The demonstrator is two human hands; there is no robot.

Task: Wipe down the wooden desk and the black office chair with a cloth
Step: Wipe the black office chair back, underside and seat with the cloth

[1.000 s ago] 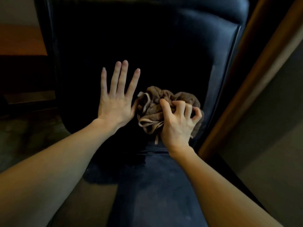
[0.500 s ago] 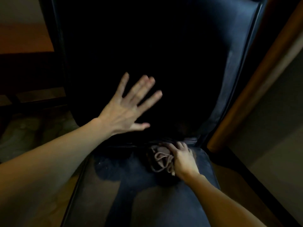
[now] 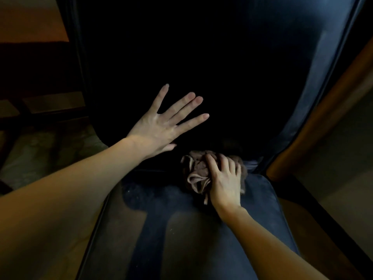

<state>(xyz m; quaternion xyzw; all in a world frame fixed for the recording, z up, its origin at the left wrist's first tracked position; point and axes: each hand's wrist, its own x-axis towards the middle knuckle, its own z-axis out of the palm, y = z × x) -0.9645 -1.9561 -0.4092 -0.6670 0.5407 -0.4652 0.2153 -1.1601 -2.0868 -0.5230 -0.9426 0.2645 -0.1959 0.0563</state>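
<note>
Dim room, low light; a black office chair (image 3: 201, 229) fills the view, its backrest (image 3: 201, 67) upright behind the seat, with a strip of wooden bench (image 3: 30, 21) beyond the chair's left edge.

Step in hand, as judged: wiping the rear of the seat at the crease below the backrest. To do it well, the brown cloth (image 3: 198, 172) should be pressed flat into the crease and drawn along its full width, then forward across the dusty-looking seat in overlapping passes, while the chair is kept steady.

Grip: the right hand (image 3: 226, 178) has its fingers curled over the bunched cloth, pressing it onto the seat. The left hand (image 3: 159, 126) is spread wide, fingers straight, against the lower backrest; actual contact cannot be confirmed.
</note>
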